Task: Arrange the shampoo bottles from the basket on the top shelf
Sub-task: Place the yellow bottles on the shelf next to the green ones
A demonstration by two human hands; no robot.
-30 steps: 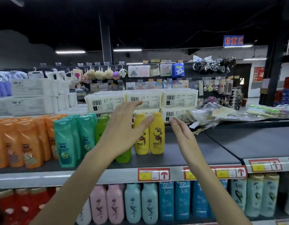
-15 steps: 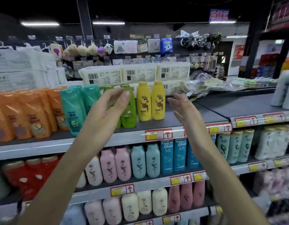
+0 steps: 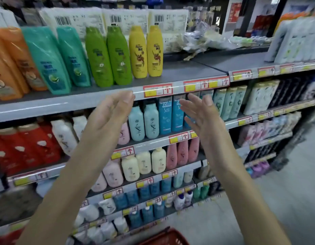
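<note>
Both my left hand (image 3: 109,112) and right hand (image 3: 203,117) hang empty with loose, released fingers below the top shelf (image 3: 188,71), where the yellow shampoo bottles (image 3: 138,53) end a colour-paired row, so I judge the near red basket (image 3: 167,235) comes next.

I see red bottles (image 3: 38,144) and pink bottles (image 3: 182,152) on lower shelves (image 3: 153,144), white packs (image 3: 125,19) up high, and grey floor (image 3: 285,200).

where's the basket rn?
Head view, bottom edge, just right of centre: only the rim of the red basket shows, well below and between the raised left hand and right hand.
</note>
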